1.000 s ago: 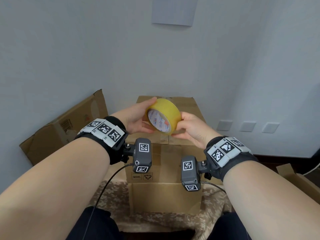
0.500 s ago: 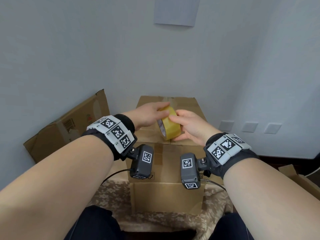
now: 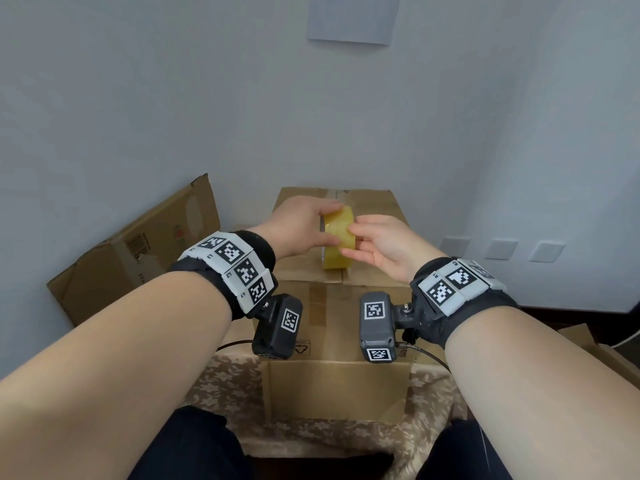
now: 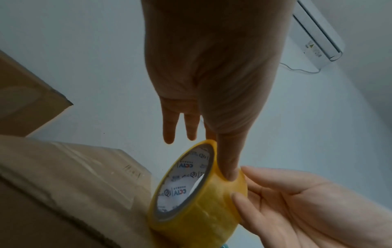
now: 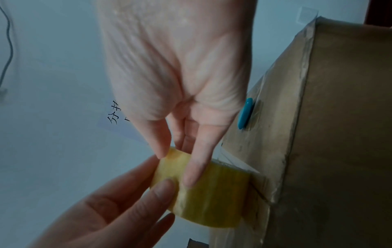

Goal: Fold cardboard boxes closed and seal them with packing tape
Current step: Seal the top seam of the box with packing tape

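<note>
I stand the one tape roll (image 3: 338,239) on edge on the closed box (image 3: 372,275), right at its centre seam, so the strip can run along the seam. My left hand (image 3: 300,229) clamps the roll from above, thumb on the near face, to steady it. My right hand (image 3: 381,249) touches the band with loosely curled fingertips (image 4: 237,198), probably feeling for the tape's free end. I count two more boxes: one leaning far left (image 3: 138,251), one at the right edge (image 3: 602,351).
</note>
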